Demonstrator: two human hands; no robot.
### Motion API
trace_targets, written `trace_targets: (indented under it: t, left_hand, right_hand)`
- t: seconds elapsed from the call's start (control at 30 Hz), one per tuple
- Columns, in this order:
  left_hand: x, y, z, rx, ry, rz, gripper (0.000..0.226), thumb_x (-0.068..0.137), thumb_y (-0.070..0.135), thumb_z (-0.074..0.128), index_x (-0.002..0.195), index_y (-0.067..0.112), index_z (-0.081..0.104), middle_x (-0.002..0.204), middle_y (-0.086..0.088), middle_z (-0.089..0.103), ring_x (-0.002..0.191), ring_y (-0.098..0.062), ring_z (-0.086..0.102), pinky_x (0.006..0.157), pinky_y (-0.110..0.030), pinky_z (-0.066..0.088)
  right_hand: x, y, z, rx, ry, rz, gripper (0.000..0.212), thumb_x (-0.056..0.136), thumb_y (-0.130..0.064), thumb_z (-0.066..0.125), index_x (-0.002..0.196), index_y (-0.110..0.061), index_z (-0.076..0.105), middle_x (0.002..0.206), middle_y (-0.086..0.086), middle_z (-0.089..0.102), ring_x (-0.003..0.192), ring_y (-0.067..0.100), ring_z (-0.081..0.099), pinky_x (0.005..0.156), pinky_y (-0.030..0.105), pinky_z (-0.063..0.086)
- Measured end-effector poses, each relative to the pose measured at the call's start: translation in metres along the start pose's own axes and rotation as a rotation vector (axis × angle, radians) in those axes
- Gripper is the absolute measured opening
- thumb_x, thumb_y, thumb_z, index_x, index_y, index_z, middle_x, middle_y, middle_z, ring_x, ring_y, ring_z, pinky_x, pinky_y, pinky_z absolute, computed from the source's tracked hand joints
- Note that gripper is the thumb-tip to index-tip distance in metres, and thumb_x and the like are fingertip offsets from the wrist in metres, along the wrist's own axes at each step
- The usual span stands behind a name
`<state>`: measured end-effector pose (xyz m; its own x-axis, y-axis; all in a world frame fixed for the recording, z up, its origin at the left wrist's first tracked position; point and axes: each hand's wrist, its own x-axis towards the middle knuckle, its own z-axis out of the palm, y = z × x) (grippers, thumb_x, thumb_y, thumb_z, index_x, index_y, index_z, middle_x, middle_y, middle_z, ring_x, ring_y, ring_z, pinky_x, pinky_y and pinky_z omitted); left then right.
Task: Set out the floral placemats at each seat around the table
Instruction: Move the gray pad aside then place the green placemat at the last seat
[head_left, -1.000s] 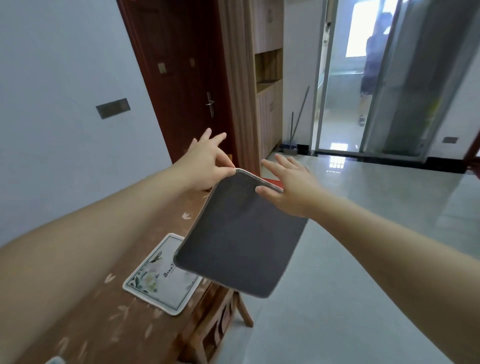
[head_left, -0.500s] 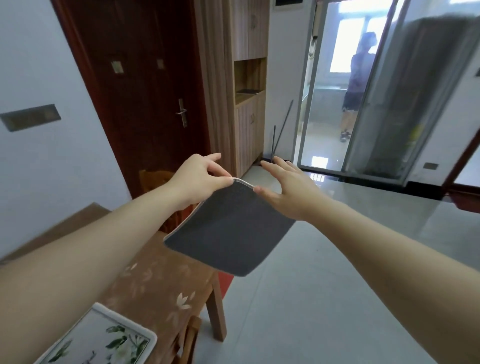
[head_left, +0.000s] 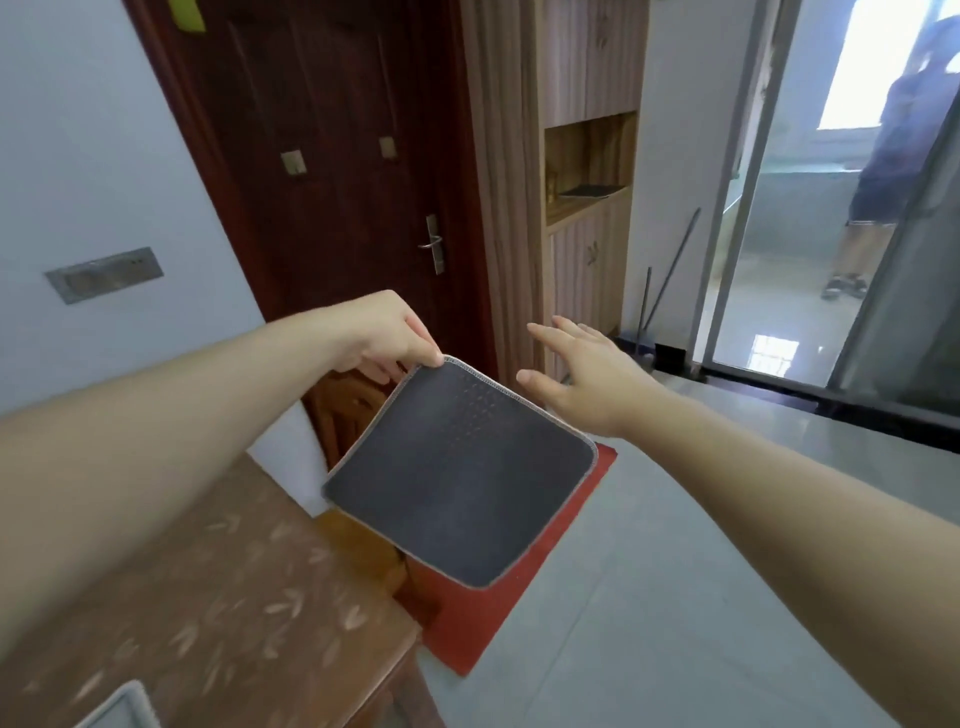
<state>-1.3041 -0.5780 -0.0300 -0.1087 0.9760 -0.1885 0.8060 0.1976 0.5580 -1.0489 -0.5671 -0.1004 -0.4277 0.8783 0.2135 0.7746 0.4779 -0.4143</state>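
Note:
A placemat (head_left: 462, 478) hangs in the air past the table's far end, its dark grey underside facing me and its floral face hidden. My left hand (head_left: 387, 332) pinches its top left corner. My right hand (head_left: 587, 376) hovers just right of the mat's top edge, fingers spread, not touching it. The brown wooden table (head_left: 218, 597) with a pale leaf pattern fills the lower left. The corner of a second placemat (head_left: 122, 709) lies on it at the bottom edge.
A wooden chair (head_left: 353, 410) stands at the table's far end, below the held mat. A red floor mat (head_left: 498, 603) lies before the dark red door (head_left: 337, 156). A person (head_left: 883, 171) stands beyond the glass sliding door at the right. Grey tiled floor spreads to the right.
My right hand has let go of the mat's top edge and opened beside it. The mat now hangs from my left hand alone, and the view has moved toward the table's far end.

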Motion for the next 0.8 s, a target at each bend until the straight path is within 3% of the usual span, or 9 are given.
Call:
trace_targets:
  t: [0.13,0.3,0.4,0.57,0.7,0.8]
  left_hand:
    - [0.042,0.040,-0.019,0.118,0.013,-0.139,0.011,0.087,0.025,0.080,0.095,0.017,0.081,0.085,-0.007,0.081,0.073,-0.020,0.078,0.063,-0.030,0.062]
    - [0.083,0.055,-0.040,0.156,0.014,-0.269,0.012,0.090,0.022,0.076,0.096,0.013,0.080,0.080,-0.009,0.080,0.073,-0.022,0.079,0.056,-0.026,0.060]
    - [0.108,0.041,-0.054,0.124,0.051,-0.290,0.011,0.089,0.023,0.077,0.095,0.014,0.081,0.080,-0.006,0.081,0.075,-0.019,0.079,0.059,-0.027,0.061]
    - [0.157,-0.007,-0.083,-0.027,0.096,-0.315,0.010,0.085,0.021,0.081,0.091,0.013,0.083,0.087,-0.007,0.081,0.079,-0.018,0.079,0.057,-0.022,0.059]
    - [0.200,-0.044,-0.113,-0.149,0.132,-0.313,0.002,0.082,0.018,0.084,0.083,0.017,0.084,0.083,-0.007,0.081,0.071,-0.013,0.077,0.062,-0.023,0.060]
    - [0.223,-0.063,-0.135,-0.214,0.150,-0.340,0.001,0.081,0.015,0.084,0.081,0.016,0.085,0.082,-0.008,0.080,0.068,-0.011,0.074,0.065,-0.024,0.061]
  right_hand:
    - [0.055,0.034,-0.019,0.039,-0.067,-0.120,0.071,0.101,-0.057,0.048,0.163,-0.031,0.024,0.172,0.006,0.020,0.158,0.030,0.015,0.125,0.055,0.021]
    - [0.127,0.037,-0.017,0.114,-0.142,-0.277,0.070,0.103,-0.052,0.049,0.163,-0.027,0.024,0.171,0.007,0.023,0.158,0.027,0.016,0.125,0.052,0.022]
    - [0.175,0.026,-0.003,0.162,-0.160,-0.387,0.069,0.102,-0.050,0.053,0.162,-0.026,0.028,0.169,0.006,0.030,0.155,0.027,0.024,0.124,0.049,0.025]
    - [0.265,0.007,0.031,0.222,-0.200,-0.534,0.068,0.101,-0.047,0.057,0.160,-0.024,0.033,0.165,0.002,0.040,0.151,0.023,0.035,0.120,0.032,0.026]
    - [0.339,-0.006,0.059,0.221,-0.259,-0.596,0.063,0.101,-0.044,0.058,0.158,-0.029,0.037,0.162,0.000,0.044,0.146,0.023,0.043,0.117,0.035,0.034]
    - [0.390,-0.019,0.073,0.336,-0.346,-0.629,0.052,0.100,-0.032,0.064,0.150,-0.024,0.051,0.150,0.001,0.059,0.138,0.012,0.053,0.117,0.032,0.039]
